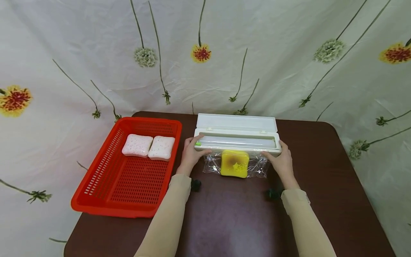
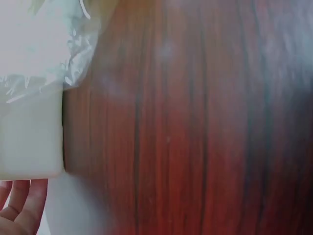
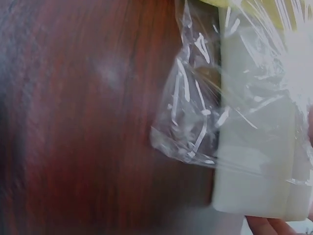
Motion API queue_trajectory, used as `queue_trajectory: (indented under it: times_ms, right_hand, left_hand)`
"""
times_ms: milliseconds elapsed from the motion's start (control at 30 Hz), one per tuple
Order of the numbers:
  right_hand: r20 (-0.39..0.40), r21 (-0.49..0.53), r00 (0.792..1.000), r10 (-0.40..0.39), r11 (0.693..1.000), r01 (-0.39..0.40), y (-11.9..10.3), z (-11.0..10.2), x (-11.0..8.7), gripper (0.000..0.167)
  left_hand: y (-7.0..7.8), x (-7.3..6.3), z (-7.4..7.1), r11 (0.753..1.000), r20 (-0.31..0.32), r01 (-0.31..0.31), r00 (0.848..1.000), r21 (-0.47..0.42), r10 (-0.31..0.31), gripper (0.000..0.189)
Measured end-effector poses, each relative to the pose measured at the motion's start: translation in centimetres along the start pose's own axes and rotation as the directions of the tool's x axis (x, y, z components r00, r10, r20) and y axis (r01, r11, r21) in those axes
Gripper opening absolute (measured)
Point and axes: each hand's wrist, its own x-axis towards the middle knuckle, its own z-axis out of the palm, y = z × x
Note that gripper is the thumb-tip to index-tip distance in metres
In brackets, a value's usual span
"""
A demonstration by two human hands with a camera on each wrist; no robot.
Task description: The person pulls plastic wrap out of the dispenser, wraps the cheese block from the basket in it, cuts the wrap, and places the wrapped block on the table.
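A long white cling film dispenser (image 1: 237, 147) lies on the table with its lid (image 1: 236, 122) raised at the back and a roll of film (image 1: 237, 140) inside. My left hand (image 1: 190, 153) grips its left end, thumb along the front and fingers at the side. At the opposite end, my right hand (image 1: 282, 162) holds it the same way. Clear cling film (image 3: 186, 112) hangs out over the front. Right before the dispenser is a yellow bread-slice-shaped piece (image 1: 234, 164) with a brownish patch, the film around it. A bright green tab (image 1: 198, 143) shows inside the dispenser's left end.
To the left stands a red plastic basket (image 1: 93, 185), two white speckled bread-slice-shaped pieces (image 1: 137, 145) side by side in it. The dark wood table (image 1: 327, 178) has rounded corners and meets a flowered cloth (image 1: 282, 71) behind.
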Motion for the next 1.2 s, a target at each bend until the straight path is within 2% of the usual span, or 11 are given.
queue_trajectory:
  times_ms: [167, 233, 300, 333, 400, 500, 600, 700, 867, 1067, 1200]
  right_hand:
    - [0.024, -0.064, 1.0, -0.015, 0.998, 0.017, -1.4, -0.5, 0.1, 0.098]
    - [-0.006, -0.088, 0.998, -0.056, 0.995, 0.055, -2.8, -0.3, -0.2, 0.095]
    - [-0.051, -0.111, 0.988, -0.143, 0.984, 0.137, -4.7, 0.3, -0.8, 0.089]
    - [-0.069, -0.117, 0.977, -0.201, 0.974, 0.193, -5.9, 0.8, -1.1, 0.083]
    - [-0.072, -0.135, 0.94, -0.334, 0.937, 0.323, -8.5, 2.1, -1.7, 0.068]
    - [0.006, -0.125, 0.871, -0.491, 0.864, 0.488, -12.3, 5.0, -2.5, 0.043]
    - [0.139, -0.119, 0.817, -0.56, 0.81, 0.575, -15.0, 8.3, -3.0, 0.03]
    - [0.247, -0.128, 0.788, -0.564, 0.787, 0.603, -16.2, 11.4, -3.0, 0.028]
    - [0.299, -0.161, 0.79, -0.536, 0.787, 0.595, -16.2, 14.3, -2.4, 0.025]
    - [0.276, -0.192, 0.78, -0.562, 0.763, 0.617, -16.1, 15.4, -2.2, 0.02]
    - [0.249, -0.176, 0.776, -0.579, 0.761, 0.624, -16.1, 15.8, -2.3, 0.018]
  left_hand:
    - [-0.2, 0.4, -0.7, 1.0, 0.05, -0.002, 0.999, 0.022, 0.001, 0.072]
    - [-0.3, 0.5, -1.0, 0.999, 0.059, -0.001, 0.998, 0.036, -0.001, 0.073]
    - [-0.4, 0.7, -1.2, 0.999, 0.057, -0.001, 0.998, 0.053, -0.002, 0.073]
    - [-0.4, 0.7, -1.3, 0.998, 0.052, 0.001, 0.999, 0.062, -0.004, 0.073]
    - [-0.5, 0.8, -1.4, 0.997, 0.045, 0.003, 0.999, 0.073, -0.006, 0.072]
    - [-0.5, 0.8, -1.6, 0.997, 0.044, 0.01, 0.999, 0.079, -0.013, 0.072]
    - [-0.5, 0.8, -1.7, 0.996, 0.064, 0.001, 0.998, 0.085, -0.006, 0.071]
    - [-0.4, 0.7, -1.6, 0.994, 0.093, -0.023, 0.996, 0.105, 0.013, 0.067]
    - [-0.4, 0.5, -1.3, 0.988, 0.096, -0.069, 0.994, 0.136, 0.056, 0.058]
    - [-0.2, 0.5, -1.2, 0.987, 0.072, -0.078, 0.995, 0.138, 0.069, 0.054]
    - [-0.2, 0.5, -1.5, 0.988, 0.065, -0.072, 0.996, 0.135, 0.063, 0.054]
